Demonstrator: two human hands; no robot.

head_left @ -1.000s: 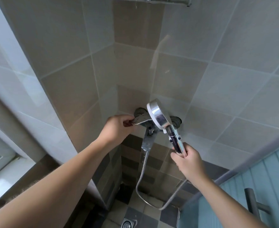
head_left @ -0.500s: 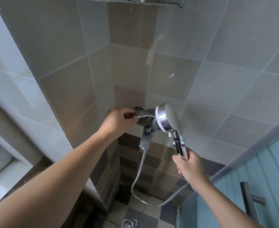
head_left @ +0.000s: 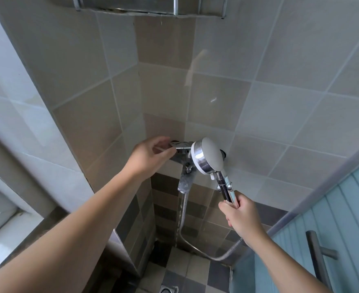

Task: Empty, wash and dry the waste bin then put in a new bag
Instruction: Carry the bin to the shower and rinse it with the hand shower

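Both forearms enter from the bottom edge, elbows cut off. Right hand (head_left: 241, 214) is wrapped around the handle of the shower head (head_left: 209, 158), round face turned away from the camera; hose (head_left: 182, 216) loops down toward the floor. Left hand (head_left: 151, 154) has fingers loosely spread at the mixer lever (head_left: 181, 144); contact not resolvable. Thin water stream (head_left: 179, 212) falls from the spout. Floor drain (head_left: 168, 289) partly cropped. Waste bin not in view. Door handle (head_left: 318, 256) at right.
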